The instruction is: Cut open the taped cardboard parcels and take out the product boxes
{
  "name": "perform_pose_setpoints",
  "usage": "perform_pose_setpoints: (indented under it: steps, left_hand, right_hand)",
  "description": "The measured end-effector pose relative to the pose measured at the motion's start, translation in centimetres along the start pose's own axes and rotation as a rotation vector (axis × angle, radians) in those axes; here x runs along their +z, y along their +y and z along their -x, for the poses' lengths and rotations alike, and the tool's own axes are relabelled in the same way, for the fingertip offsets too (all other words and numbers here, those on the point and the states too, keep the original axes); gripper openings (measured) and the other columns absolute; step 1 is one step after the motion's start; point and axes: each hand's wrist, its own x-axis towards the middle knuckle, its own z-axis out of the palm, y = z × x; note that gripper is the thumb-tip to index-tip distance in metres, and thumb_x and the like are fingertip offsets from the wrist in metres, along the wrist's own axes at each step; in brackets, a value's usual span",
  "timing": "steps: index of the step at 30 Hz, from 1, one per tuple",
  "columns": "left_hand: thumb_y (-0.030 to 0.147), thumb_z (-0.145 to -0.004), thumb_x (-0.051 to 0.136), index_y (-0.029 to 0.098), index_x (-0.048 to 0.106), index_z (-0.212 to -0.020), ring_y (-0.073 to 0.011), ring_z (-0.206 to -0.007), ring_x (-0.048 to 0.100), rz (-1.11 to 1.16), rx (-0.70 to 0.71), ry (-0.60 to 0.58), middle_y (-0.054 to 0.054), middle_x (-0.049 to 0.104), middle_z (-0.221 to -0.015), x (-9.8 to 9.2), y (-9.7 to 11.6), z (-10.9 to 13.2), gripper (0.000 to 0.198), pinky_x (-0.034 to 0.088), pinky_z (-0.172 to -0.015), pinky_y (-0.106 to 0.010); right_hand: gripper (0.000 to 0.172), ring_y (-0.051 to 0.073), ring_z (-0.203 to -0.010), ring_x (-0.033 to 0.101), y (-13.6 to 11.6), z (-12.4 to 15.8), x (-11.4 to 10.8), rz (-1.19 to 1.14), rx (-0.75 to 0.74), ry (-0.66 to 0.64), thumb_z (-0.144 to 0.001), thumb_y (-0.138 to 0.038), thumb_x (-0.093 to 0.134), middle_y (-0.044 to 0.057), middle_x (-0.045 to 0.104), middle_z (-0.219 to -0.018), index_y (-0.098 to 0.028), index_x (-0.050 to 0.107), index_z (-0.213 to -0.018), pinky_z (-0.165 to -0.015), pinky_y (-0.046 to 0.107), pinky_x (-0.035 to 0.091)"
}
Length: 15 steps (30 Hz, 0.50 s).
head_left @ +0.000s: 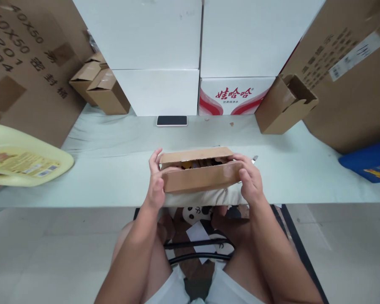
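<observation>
Between my two hands is a brown cardboard box [202,178], held near the front edge of the table. Its top stands partly open, and some dark and yellow contents show through the gap, too hidden to name. My left hand [156,181] grips the box's left end, with a finger lying along the opening. At the other end, my right hand [251,178] has its thumb on the front side and its fingers over the top corner. Part of a small metallic object [255,158] sticks out just beyond my right hand; its kind is hidden.
A phone [172,121] lies before stacked white cartons [155,90]. An open cardboard box [280,105] stands at right, closed small boxes [109,93] at left. A yellow bottle [25,156] and a blue container [367,162] flank the table [107,177].
</observation>
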Motion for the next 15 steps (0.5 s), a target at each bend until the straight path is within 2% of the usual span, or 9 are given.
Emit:
perform_pose_setpoints:
  steps: [2,5,7,10,12,15]
  left_hand:
    - [0.087,-0.083,0.040,0.023,0.078,-0.085,-0.0398,-0.145,0.036,-0.036,0.011,-0.046,-0.005,0.029,-0.162,-0.4,0.2,-0.1,0.075,0.029,-0.125,-0.058]
    - [0.090,-0.082,0.036,0.024,0.079,-0.086,-0.0408,-0.149,0.028,-0.105,0.024,-0.069,-0.007,0.031,-0.156,-0.8,0.5,-0.3,0.079,0.022,-0.128,-0.058]
    - [0.091,-0.081,0.035,0.024,0.076,-0.081,-0.0410,-0.147,0.030,-0.095,0.020,-0.071,-0.008,0.033,-0.152,-0.9,0.5,-0.4,0.078,0.025,-0.126,-0.058]
    - [0.093,-0.077,0.037,0.024,0.068,-0.079,-0.0412,-0.144,0.035,-0.026,0.007,-0.046,-0.008,0.032,-0.151,-0.9,0.3,-0.4,0.076,0.031,-0.123,-0.058]
    - [0.093,-0.077,0.041,0.024,0.064,-0.081,-0.0417,-0.145,0.036,0.014,0.005,-0.026,-0.007,0.032,-0.152,-0.7,0.1,-0.5,0.073,0.032,-0.122,-0.059]
    - [0.091,-0.076,0.048,0.024,0.058,-0.085,-0.0420,-0.144,0.041,0.085,0.005,0.009,-0.007,0.032,-0.152,-0.6,-0.2,-0.6,0.068,0.038,-0.117,-0.059]
  right_hand:
    - [0.051,0.028,-0.119,0.066,-0.9,-0.3,0.2,-0.025,-0.097,-0.030,-0.100,-0.058,0.041,0.009,0.076,-0.110,-0.022,0.075,-0.088,-0.109,0.051,0.047]
    - [0.056,0.029,-0.112,0.070,-1.5,-0.2,-0.2,-0.056,-0.206,-0.140,-0.101,-0.059,0.035,0.007,0.078,-0.104,-0.024,0.076,-0.086,-0.117,0.057,0.038]
    - [0.059,0.030,-0.114,0.069,-1.7,0.0,-0.5,-0.014,-0.236,-0.251,-0.102,-0.060,0.031,0.007,0.077,-0.114,-0.026,0.078,-0.104,-0.123,0.060,0.029]
    - [0.068,0.035,-0.132,0.058,-1.9,0.2,-0.7,0.130,-0.212,-0.364,-0.101,-0.066,0.026,0.009,0.073,-0.129,-0.026,0.071,-0.131,-0.126,0.063,0.018]
    - [0.070,0.038,-0.140,0.049,-2.1,0.2,-0.6,0.200,-0.210,-0.374,-0.100,-0.067,0.025,0.008,0.072,-0.130,-0.027,0.067,-0.138,-0.125,0.064,0.016]
    - [0.071,0.039,-0.144,0.045,-2.2,0.2,-0.6,0.235,-0.264,-0.395,-0.100,-0.066,0.023,0.007,0.069,-0.136,-0.028,0.064,-0.143,-0.126,0.064,0.013]
